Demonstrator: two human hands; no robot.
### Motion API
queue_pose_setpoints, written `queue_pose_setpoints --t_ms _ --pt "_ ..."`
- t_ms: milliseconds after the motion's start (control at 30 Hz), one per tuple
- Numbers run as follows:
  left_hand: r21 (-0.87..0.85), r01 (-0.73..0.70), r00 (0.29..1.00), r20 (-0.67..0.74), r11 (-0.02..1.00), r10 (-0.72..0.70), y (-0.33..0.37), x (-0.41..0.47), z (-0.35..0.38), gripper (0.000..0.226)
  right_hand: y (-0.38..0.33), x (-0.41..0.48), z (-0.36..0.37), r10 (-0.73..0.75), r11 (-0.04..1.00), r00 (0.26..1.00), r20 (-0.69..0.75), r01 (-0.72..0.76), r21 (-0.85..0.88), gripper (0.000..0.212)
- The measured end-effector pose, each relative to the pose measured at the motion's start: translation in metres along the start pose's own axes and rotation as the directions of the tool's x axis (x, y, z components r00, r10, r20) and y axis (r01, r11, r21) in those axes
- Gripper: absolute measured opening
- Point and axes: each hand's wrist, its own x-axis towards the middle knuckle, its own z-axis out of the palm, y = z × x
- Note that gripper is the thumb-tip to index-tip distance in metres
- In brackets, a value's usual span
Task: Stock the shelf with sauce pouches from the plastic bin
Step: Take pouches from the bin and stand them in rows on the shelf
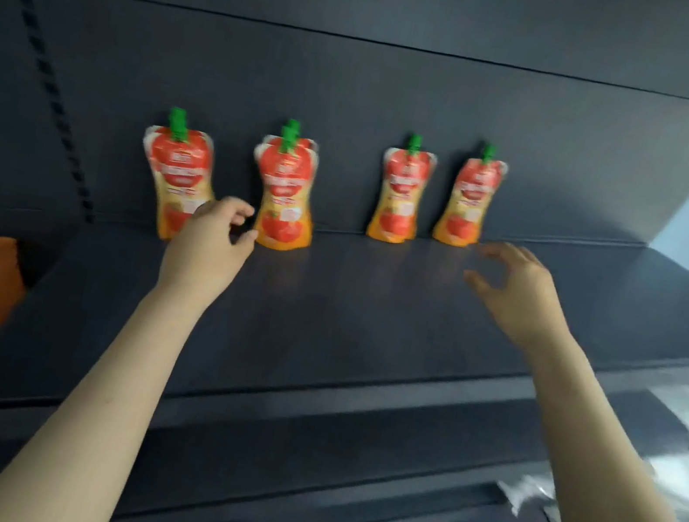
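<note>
Pouches (401,192): red over yellow-orange, green caps; stood upright in a row at the back of the shelf (370,311).
Left hand (211,237): loosely curled, nothing held, over shelf's left part.
Right hand (517,286): spread open, nothing held, over shelf's right part.

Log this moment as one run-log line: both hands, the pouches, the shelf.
left hand: empty, at row's left end | right hand: empty, fingers spread | sauce pouches: upright in a row at the back | shelf: partly stocked

Matt dark shelf (370,311) — glossy printed pouches (284,195), green plastic caps (178,123).
</note>
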Motion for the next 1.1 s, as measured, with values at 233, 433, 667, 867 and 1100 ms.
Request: queue_pose_setpoints --t_ms 233,433,667,867,1100 --pt "-0.143 -0.345 0.881 0.292 0.928 0.372 0.206 -0.109 0.146 0.030 0.148 -0.163 -0.157 0.267 0.934 0.954 -0.138 -0.291 -0.207 0.042" --pt "-0.287 -0.499 0.637 0.518 0.818 0.571 0.326 -0.215 0.266 0.035 0.260 -0.306 -0.205 0.534 0.794 0.830 -0.163 -0.558 -0.242 0.045" --pt "-0.381 -0.538 0.280 0.760 0.752 0.586 0.388 -0.319 0.403 0.041 0.368 -0.406 -0.200 0.818 0.555 0.569 -0.085 -0.819 -0.143 0.042" --pt "-0.317 -0.310 0.033 0.939 0.897 0.343 0.396 -0.360 0.544 0.047 0.478 -0.410 -0.165 0.966 0.258 0.258 -0.011 -0.961 0.094 0.046" --pt "-0.053 -0.161 -0.004 0.999 0.986 0.053 0.380 -0.403 0.681 0.055 0.600 -0.416 -0.092 0.991 -0.041 -0.001 0.134 -0.952 0.302 0.051"
